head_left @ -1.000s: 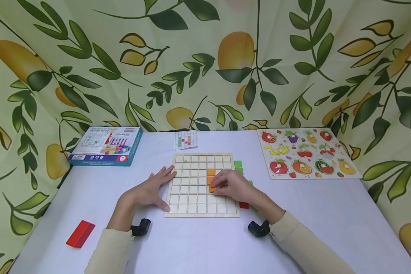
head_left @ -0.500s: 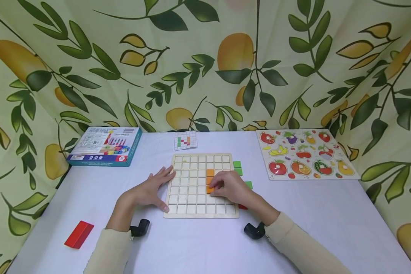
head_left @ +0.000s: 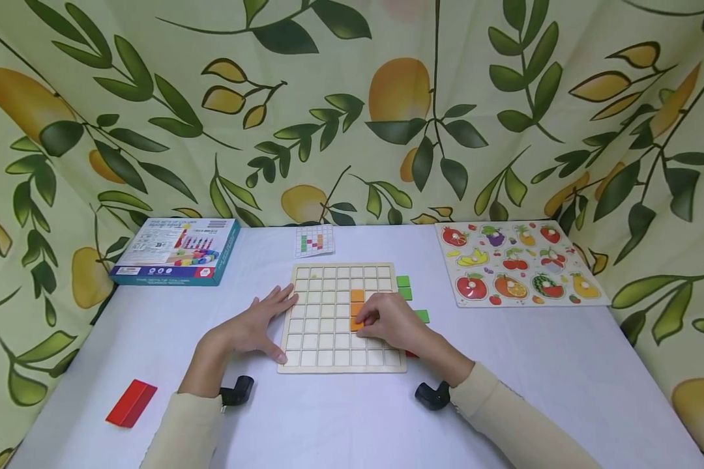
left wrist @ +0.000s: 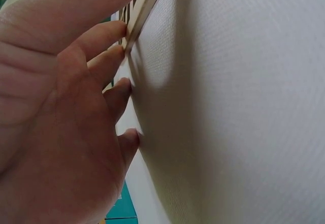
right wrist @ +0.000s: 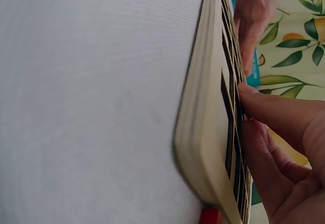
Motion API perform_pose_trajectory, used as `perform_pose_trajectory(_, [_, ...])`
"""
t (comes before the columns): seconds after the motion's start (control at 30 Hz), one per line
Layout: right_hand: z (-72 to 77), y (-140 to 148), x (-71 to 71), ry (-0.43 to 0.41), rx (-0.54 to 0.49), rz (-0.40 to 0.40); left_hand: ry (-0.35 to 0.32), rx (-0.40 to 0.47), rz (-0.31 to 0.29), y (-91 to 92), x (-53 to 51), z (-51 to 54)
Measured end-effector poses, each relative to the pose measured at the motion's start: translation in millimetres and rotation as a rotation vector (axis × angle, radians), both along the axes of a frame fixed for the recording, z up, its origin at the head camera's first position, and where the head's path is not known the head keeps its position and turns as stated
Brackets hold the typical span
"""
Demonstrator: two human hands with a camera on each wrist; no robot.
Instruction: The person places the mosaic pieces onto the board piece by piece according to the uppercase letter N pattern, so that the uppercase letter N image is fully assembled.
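A pale wooden grid board lies flat on the white table. Along its left side my left hand spreads its fingers, thumb near the bottom corner and fingertips at the edge. Several orange square tiles form a column in the grid. My right hand pinches the lowest orange tile with thumb and curled fingers; the hand partly hides it. In the right wrist view the thumb and finger of the right hand meet the board's face; no tile shows there.
Green tiles and a partly hidden red piece lie right of the board. A pattern card sits behind it. Also around are a boxed set, a fruit puzzle and a red block.
My right hand shifts slightly toward me and stays at the lowest orange tile, which now looks level in its cell. The left hand keeps its place; the whole view drifts a little left.
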State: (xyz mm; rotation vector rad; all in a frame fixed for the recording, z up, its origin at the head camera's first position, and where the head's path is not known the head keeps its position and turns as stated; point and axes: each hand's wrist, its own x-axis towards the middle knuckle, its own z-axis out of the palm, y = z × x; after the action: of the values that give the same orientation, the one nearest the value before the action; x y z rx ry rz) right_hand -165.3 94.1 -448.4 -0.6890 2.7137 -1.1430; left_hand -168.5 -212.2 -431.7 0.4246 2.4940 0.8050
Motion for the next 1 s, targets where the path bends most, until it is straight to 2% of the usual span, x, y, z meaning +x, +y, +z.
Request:
perform_pose_trajectory(0.63, [-0.3, 1.0, -0.6, 0.006, 0.004, 0.022, 0.000, -0.010, 0.001, 1.6, 0.5, 0.7])
perform_pose_trajectory(1.0, [0.9, 1.2, -0.2, -0.028, 0.002, 0.021, 0.008, -0.013, -0.012, 1.3, -0.4, -0.3])
